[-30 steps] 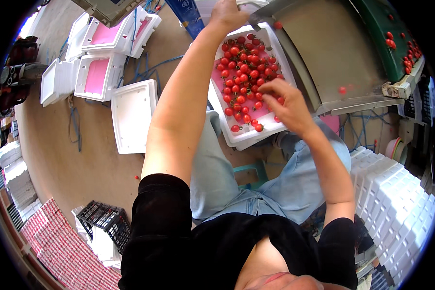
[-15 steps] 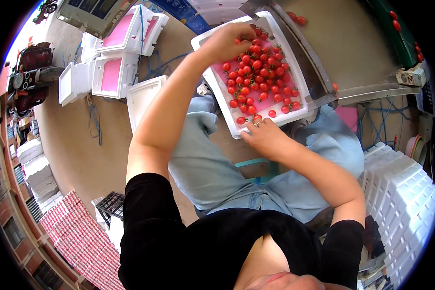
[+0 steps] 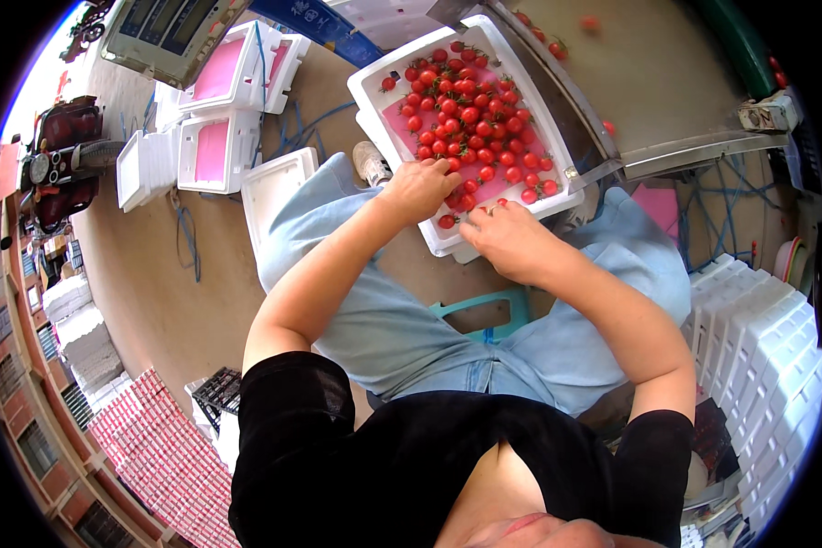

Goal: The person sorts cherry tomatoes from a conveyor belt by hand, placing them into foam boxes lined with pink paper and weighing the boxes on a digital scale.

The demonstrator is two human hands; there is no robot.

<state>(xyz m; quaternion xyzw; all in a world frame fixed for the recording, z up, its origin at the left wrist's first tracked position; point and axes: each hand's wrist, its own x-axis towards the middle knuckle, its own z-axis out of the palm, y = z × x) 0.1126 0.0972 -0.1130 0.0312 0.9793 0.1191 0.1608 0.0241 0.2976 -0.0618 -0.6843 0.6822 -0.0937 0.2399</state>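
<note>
A white foam box (image 3: 546,91) lined with pink paper sits just beyond my knees, holding a heap of red cherry tomatoes (image 3: 470,114) with green stems. My left hand (image 3: 420,190) rests over the box's near left side. Its fingers are bent together among the nearest tomatoes, and what the fingertips hold is hidden. Beside it, my right hand (image 3: 510,239), with a ring on one finger, lies across the near rim. Those fingers curl inward next to a few tomatoes, and their tips are largely out of sight.
Right of the box stands a metal-edged tray (image 3: 648,91) with a few loose tomatoes. A scale display (image 3: 169,36) is at upper left, beyond it more pink-lined foam boxes (image 3: 215,151). White crates (image 3: 749,338) are stacked at right; a teal stool (image 3: 511,310) shows between my legs.
My left hand has come back from the box's far side to its near left side. The right hand stays at the near rim. The heap shows a changed outline, reaching farther back.
</note>
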